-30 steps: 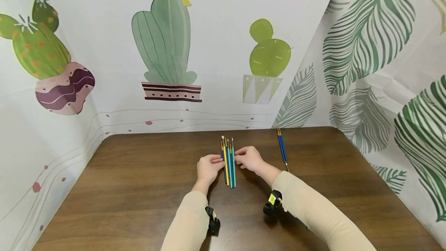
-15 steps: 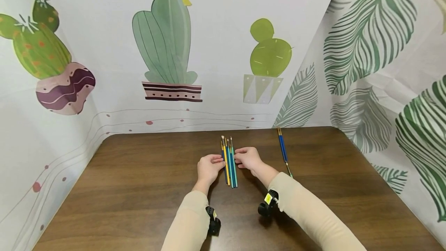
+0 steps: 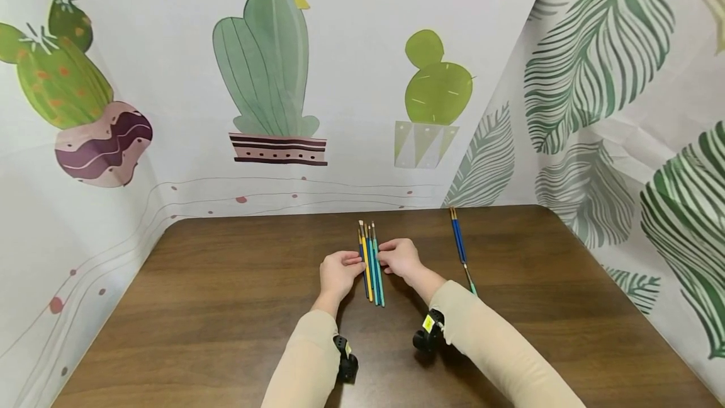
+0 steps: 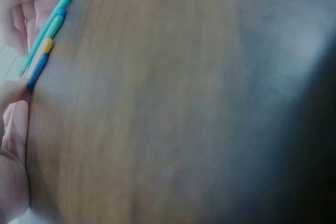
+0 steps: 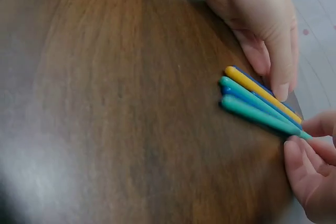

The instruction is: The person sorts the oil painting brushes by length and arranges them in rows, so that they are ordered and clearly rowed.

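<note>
Several thin paintbrushes lie side by side at mid-table, bristles toward the back wall. A yellow paintbrush [image 3: 367, 272] shows near the left side, with blue and teal ones around it. My left hand [image 3: 338, 274] rests along the left side of the row, its fingers fairly straight and its thumb against the yellow handle. On the opposite side my right hand [image 3: 401, 259] pinches the outermost teal paintbrush [image 5: 257, 114] between thumb and finger, as the right wrist view shows. In that view the handle ends fan slightly apart. Only handle ends [image 4: 46, 45] show in the left wrist view.
Two blue paintbrushes [image 3: 459, 238] lie together at the back right of the brown wooden table [image 3: 226, 307]. In front of them is a green-handled paintbrush [image 3: 472, 283], partly hidden by the right sleeve. A patterned cloth wall [image 3: 351, 80] stands behind the table.
My right hand has shifted slightly left, pushing the bristle end of the outermost teal paintbrush closer to the others. More of the green-handled paintbrush shows beyond the sleeve. My left hand stays put.
</note>
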Demonstrator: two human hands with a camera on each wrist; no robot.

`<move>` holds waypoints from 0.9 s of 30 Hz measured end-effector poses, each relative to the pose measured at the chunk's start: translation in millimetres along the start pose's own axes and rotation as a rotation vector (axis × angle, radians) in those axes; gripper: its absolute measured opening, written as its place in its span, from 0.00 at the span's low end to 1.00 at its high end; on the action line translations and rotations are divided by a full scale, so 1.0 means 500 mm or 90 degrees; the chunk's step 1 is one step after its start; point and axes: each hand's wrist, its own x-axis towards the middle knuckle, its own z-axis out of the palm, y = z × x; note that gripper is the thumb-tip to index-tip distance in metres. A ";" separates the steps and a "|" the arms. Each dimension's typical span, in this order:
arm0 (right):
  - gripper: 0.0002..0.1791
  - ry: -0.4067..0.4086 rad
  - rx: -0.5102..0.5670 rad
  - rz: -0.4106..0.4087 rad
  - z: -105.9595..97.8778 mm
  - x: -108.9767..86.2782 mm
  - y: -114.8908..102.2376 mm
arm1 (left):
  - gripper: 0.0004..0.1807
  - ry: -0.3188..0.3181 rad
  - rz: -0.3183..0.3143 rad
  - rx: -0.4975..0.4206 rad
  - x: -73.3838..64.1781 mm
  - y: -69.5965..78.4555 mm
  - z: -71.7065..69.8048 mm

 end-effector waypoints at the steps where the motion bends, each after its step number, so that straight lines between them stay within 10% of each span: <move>1: 0.15 0.001 -0.027 -0.013 0.001 0.000 -0.001 | 0.13 0.000 0.004 0.002 0.001 0.000 0.000; 10: 0.12 0.022 -0.153 -0.059 0.010 -0.006 -0.013 | 0.14 -0.001 0.000 0.000 0.003 -0.001 -0.001; 27: 0.12 0.057 -0.125 -0.039 -0.062 0.005 -0.004 | 0.14 0.002 -0.001 -0.002 0.004 -0.004 0.004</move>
